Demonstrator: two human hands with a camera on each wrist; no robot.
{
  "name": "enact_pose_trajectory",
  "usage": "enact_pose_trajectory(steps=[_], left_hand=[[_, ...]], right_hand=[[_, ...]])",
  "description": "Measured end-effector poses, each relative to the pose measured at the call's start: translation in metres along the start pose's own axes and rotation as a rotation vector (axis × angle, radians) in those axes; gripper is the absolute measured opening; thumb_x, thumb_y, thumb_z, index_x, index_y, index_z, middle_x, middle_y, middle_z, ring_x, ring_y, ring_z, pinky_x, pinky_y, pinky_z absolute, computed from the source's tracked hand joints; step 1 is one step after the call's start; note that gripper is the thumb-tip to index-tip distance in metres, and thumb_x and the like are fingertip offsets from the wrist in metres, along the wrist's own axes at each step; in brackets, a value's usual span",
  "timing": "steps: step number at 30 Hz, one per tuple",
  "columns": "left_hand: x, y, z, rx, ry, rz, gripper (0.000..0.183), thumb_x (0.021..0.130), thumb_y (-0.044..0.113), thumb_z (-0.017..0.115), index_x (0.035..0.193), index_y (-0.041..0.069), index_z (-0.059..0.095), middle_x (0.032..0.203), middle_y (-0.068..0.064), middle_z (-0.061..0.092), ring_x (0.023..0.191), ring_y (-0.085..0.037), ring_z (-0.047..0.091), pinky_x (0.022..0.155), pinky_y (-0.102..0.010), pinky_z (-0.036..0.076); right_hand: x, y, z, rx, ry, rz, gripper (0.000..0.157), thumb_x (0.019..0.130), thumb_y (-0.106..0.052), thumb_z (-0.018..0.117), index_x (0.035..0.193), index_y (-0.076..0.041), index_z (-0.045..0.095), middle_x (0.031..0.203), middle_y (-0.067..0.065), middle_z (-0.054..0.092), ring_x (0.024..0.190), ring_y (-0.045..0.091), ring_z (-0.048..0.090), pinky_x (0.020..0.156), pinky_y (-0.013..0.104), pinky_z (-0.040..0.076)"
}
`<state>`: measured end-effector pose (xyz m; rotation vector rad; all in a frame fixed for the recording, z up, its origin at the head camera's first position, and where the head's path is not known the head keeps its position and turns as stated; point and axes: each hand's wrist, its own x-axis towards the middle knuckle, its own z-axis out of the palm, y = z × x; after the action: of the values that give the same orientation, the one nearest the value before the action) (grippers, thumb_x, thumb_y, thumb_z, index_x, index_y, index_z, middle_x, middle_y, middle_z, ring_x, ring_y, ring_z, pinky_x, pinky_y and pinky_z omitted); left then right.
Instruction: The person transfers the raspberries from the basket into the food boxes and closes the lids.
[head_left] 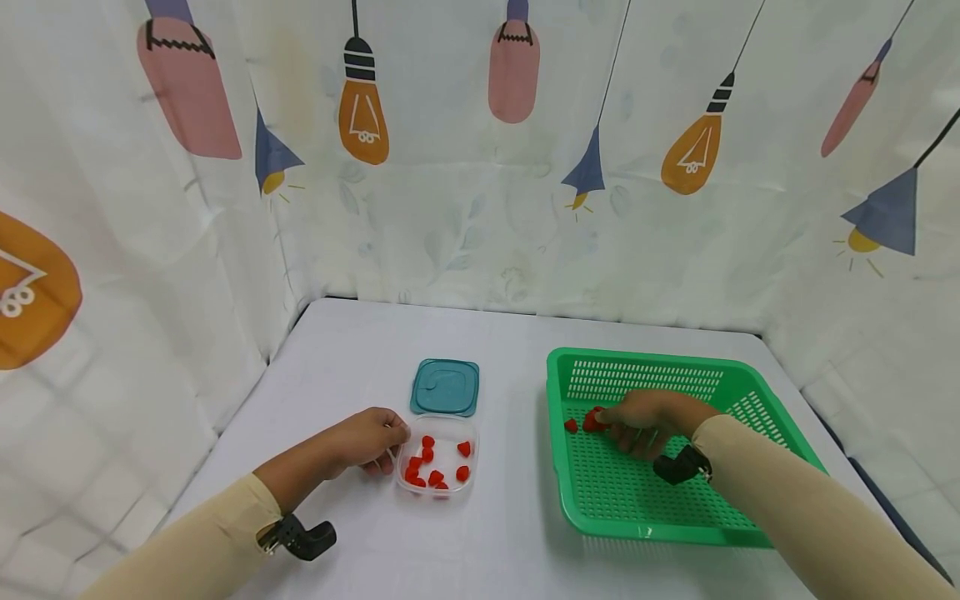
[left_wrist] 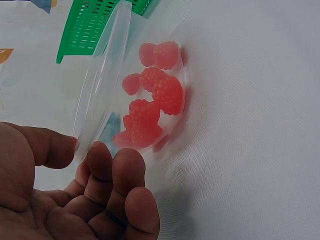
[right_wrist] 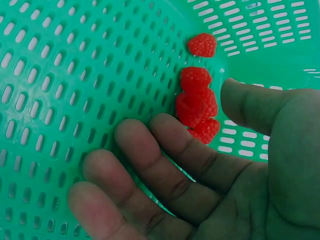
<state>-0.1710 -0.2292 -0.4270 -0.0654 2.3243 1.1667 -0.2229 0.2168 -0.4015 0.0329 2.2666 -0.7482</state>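
Note:
My left hand (head_left: 372,442) pinches the left rim of a clear plastic container (head_left: 471,423) between thumb and fingers. Several red raspberries (left_wrist: 167,95) lie inside, seen through its wall in the left wrist view. My right hand (head_left: 643,421) reaches down into a green perforated basket (head_left: 561,483). Its thumb and fingers stand apart beside a small cluster of raspberries (right_wrist: 197,100), with nothing held between them. One more raspberry (right_wrist: 202,45) lies a little apart from that cluster, by the basket's wall.
A teal square lid (head_left: 446,387) lies flat behind the clear container. Both stand on a white-covered table (head_left: 517,367), with the basket to their right. A white curtain (head_left: 450,225) printed with lamps hangs behind the table and along its sides.

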Motion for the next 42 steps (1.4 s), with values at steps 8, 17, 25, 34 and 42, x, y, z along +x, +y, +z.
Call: enact_pose_trajectory(steps=[8, 17, 25, 34, 42], left_hand=[[0.001, -0.001, 0.0, -0.002, -0.001, 0.005, 0.018, 0.103, 0.021, 0.06, 0.109, 0.004, 0.061, 0.089, -0.011, 0.062, 0.073, -0.025, 0.062, 0.066, -0.034, 0.054], [0.0, 0.001, 0.0, -0.002, 0.001, 0.005, 0.018, 0.103, 0.02, 0.06, 0.108, 0.004, 0.061, 0.089, -0.011, 0.062, 0.074, -0.026, 0.062, 0.066, -0.034, 0.054], [-0.003, 0.003, 0.0, -0.004, -0.001, 0.003, 0.017, 0.103, 0.019, 0.059, 0.108, 0.003, 0.061, 0.089, -0.012, 0.062, 0.074, -0.026, 0.063, 0.067, -0.034, 0.054], [-0.004, 0.004, 0.001, -0.008, 0.007, -0.003, 0.017, 0.103, 0.019, 0.059, 0.109, 0.003, 0.061, 0.089, -0.011, 0.062, 0.074, -0.026, 0.063, 0.067, -0.035, 0.054], [-0.004, 0.003, 0.002, -0.002, 0.012, -0.002, 0.018, 0.103, 0.02, 0.058, 0.109, 0.003, 0.061, 0.09, -0.011, 0.061, 0.074, -0.026, 0.062, 0.066, -0.035, 0.054]], right_hand=[[0.002, 0.005, -0.006, -0.008, 0.005, 0.018, 0.051, 0.105, -0.042, 0.052, 0.117, 0.005, 0.069, 0.101, 0.013, 0.07, 0.091, 0.03, 0.069, 0.077, 0.047, 0.058], [0.007, 0.007, -0.009, -0.053, 0.015, 0.034, 0.05, 0.104, -0.042, 0.052, 0.119, 0.002, 0.069, 0.099, 0.011, 0.07, 0.089, 0.029, 0.07, 0.076, 0.046, 0.058], [0.01, 0.007, -0.009, -0.074, 0.033, 0.034, 0.046, 0.104, -0.041, 0.053, 0.114, 0.0, 0.07, 0.097, 0.011, 0.07, 0.087, 0.028, 0.07, 0.075, 0.046, 0.058], [0.011, 0.007, -0.007, -0.025, 0.037, 0.04, 0.039, 0.103, -0.036, 0.055, 0.109, 0.001, 0.066, 0.099, 0.014, 0.067, 0.087, 0.029, 0.068, 0.075, 0.044, 0.058], [0.015, 0.01, -0.006, 0.045, 0.015, 0.029, 0.041, 0.103, -0.035, 0.057, 0.111, 0.005, 0.063, 0.1, 0.019, 0.064, 0.088, 0.032, 0.066, 0.075, 0.044, 0.058]])
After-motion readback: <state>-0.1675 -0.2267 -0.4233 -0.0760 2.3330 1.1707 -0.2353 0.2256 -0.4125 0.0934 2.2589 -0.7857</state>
